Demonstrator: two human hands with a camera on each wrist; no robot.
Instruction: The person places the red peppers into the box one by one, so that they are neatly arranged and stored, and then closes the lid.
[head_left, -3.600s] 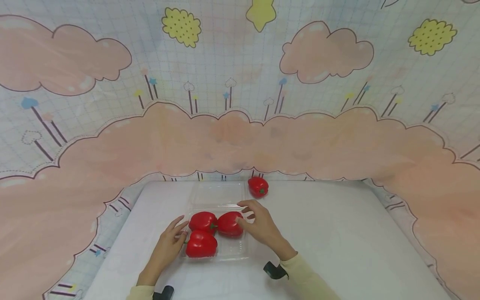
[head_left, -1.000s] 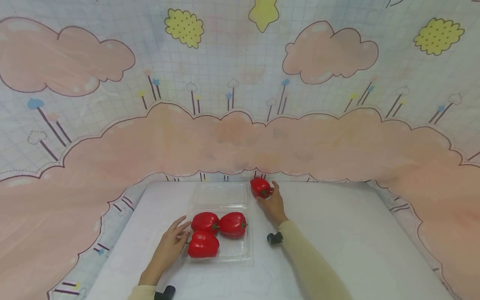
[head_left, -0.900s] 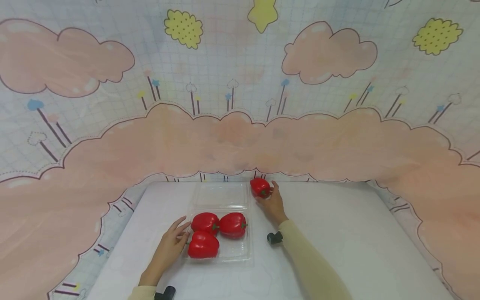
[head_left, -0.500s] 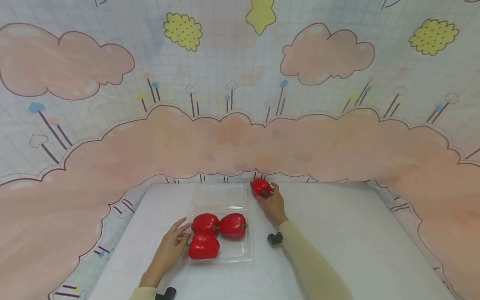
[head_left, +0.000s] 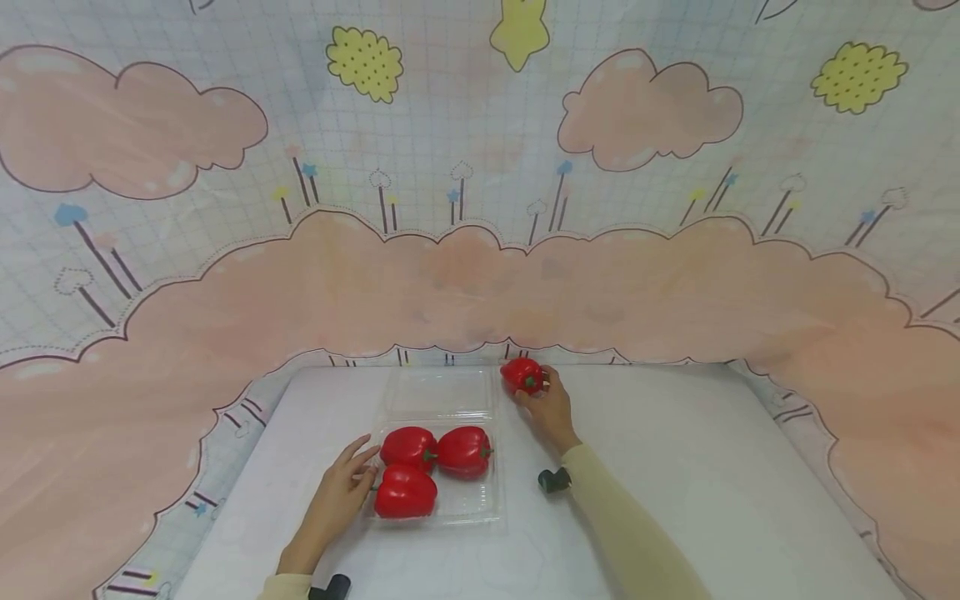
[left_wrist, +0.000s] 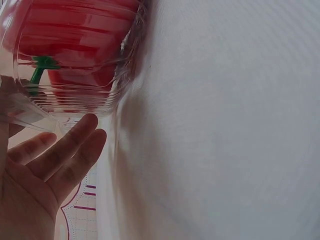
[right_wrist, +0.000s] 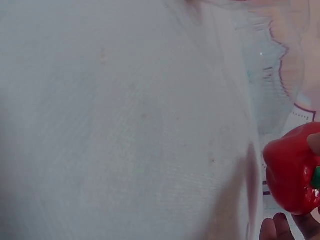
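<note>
At the back of the white table, my right hand (head_left: pixel 552 414) holds a red bell pepper (head_left: pixel 519 373) with a green stem, thumb and fingers on opposite sides. In the right wrist view that bell pepper (right_wrist: pixel 292 167) shows at the right edge, fingertips (right_wrist: pixel 281 227) below it. My left hand (head_left: pixel 335 497) is at the left side of a clear plastic clamshell container (head_left: pixel 472 504), its fingers loosely extended by the wall. Three red bell peppers lie inside: back left (head_left: pixel 407 447), right (head_left: pixel 462 451) and front left (head_left: pixel 405 493). The left wrist view shows relaxed fingers (left_wrist: pixel 65 155) under the container's edge.
The container's clear lid (head_left: pixel 442 392) lies folded open toward the back. A patterned cloth backdrop (head_left: pixel 480 283) rises behind the white table (head_left: pixel 675 483). Dark wrist-worn cameras sit on both wrists, the right one (head_left: pixel 553 480) beside the sleeve.
My right hand has left the right-hand bell pepper in the container, reached back and taken hold of the bell pepper behind. My left hand has stayed beside the container.
</note>
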